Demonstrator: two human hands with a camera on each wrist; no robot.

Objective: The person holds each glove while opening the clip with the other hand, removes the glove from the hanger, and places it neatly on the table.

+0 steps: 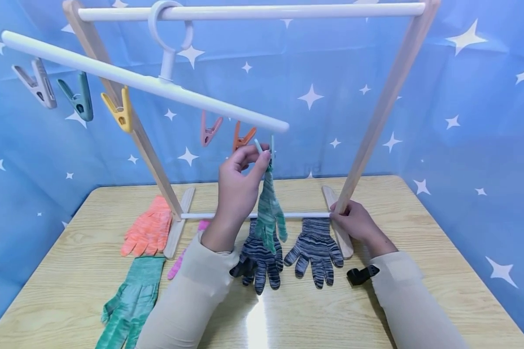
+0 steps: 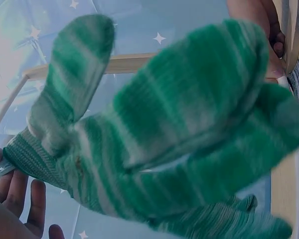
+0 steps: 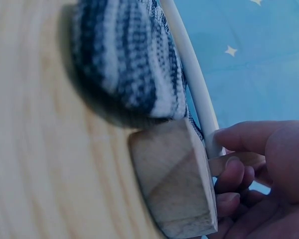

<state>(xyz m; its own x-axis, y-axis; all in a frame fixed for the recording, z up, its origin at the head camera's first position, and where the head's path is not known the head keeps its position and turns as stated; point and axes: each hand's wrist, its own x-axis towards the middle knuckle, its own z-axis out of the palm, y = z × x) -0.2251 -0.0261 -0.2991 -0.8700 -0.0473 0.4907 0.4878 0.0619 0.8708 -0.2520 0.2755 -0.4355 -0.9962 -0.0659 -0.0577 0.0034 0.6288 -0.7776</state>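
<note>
My left hand (image 1: 240,182) pinches a pale teal clothespin (image 1: 272,145) under the low right end of the white hanger (image 1: 126,77). A green-and-white striped glove (image 1: 268,208) hangs from that clothespin by its cuff. The left wrist view is mostly filled by this glove (image 2: 179,99), slightly blurred, with the clip (image 2: 2,168) between thumb and finger at the left edge. My right hand (image 1: 358,220) grips the foot of the rack's right wooden post (image 1: 377,116). In the right wrist view the fingers curl round the post beside the white lower bar (image 3: 194,74).
Grey, green, yellow, pink and orange clothespins (image 1: 243,138) hang along the tilted hanger, which hooks over the rack's top bar (image 1: 288,10). On the table (image 1: 436,291) lie black-and-white gloves (image 1: 316,252), an orange glove (image 1: 150,228), a green glove (image 1: 133,295) and something pink (image 1: 176,264).
</note>
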